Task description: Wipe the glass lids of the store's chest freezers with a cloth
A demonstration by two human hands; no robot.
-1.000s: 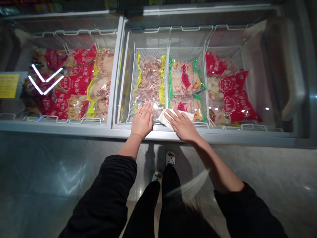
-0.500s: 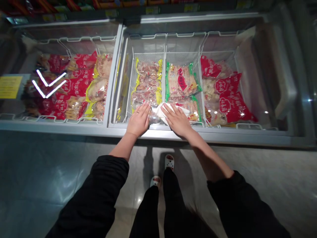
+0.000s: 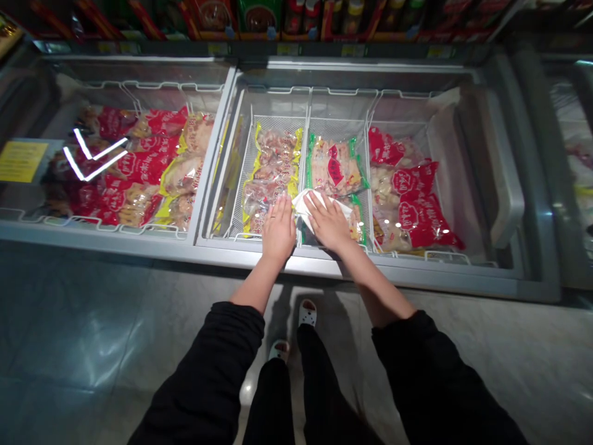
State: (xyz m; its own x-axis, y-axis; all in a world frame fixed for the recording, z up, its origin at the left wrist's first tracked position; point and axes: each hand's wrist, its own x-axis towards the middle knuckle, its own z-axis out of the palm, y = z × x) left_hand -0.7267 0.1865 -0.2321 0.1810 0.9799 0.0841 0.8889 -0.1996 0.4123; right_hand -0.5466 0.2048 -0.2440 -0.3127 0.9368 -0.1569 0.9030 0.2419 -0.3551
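Note:
I stand at a chest freezer [image 3: 324, 266] with a glass lid. My left hand [image 3: 278, 230] lies flat, fingers stretched out, on the glass over a yellow-edged food pack [image 3: 271, 167]. Beside it, my right hand [image 3: 328, 224] presses flat on a white cloth [image 3: 304, 203] that lies on the glass above green-edged packs [image 3: 334, 168]. The two hands almost touch.
Wire baskets hold red packs [image 3: 417, 201] at the right. A second freezer section at the left holds red and yellow packs [image 3: 139, 167] and carries a yellow label [image 3: 17, 162]. Shelves of goods [image 3: 259, 15] run behind. My feet stand on a grey tiled floor [image 3: 92, 346].
Both hands have slid a little farther onto the glass and closer together, the cloth moving with the right hand. The camera view has tilted up, showing the shelves behind.

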